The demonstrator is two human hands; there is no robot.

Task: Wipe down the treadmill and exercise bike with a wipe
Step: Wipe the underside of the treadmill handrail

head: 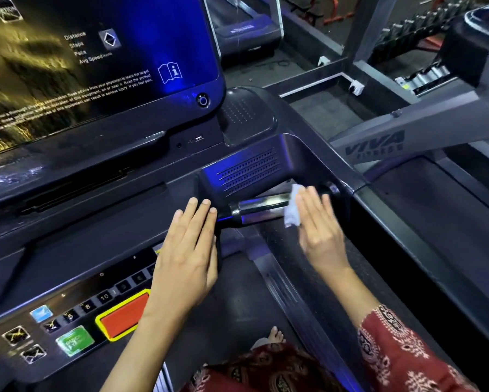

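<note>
Treadmill (96, 222) bodywork is seen on every side of the fingers, with its dark screen (82, 66) well beyond and to the left of them. No exercise bike can be made out. A perforated housing (246, 171) sits just beyond both sets of fingertips. Under it a chrome grip bar (261, 206) runs between the two hands, its long axis lying left to right and rising slightly toward the right.

The left hand (186, 250) is laid flat on the console edge. Its fingers (194, 213) are straight and close together, holding nothing, with the tips just beside the bar's left end.

The right hand (319, 230) is set against the bar's right part, its fingers (314, 202) straight and together and pointing across the bar. The wipe (292, 210) is pressed onto the chrome at the index side of those fingers. The thumb is hidden, so a pinch on the wipe cannot be ruled out.

The bare chrome lies to the left of the right fingers, toward the left hand. It is judged that the next stroke would be drawn leftward along the bar's axis by the right hand, which is nearer and already carries the wipe.
</note>
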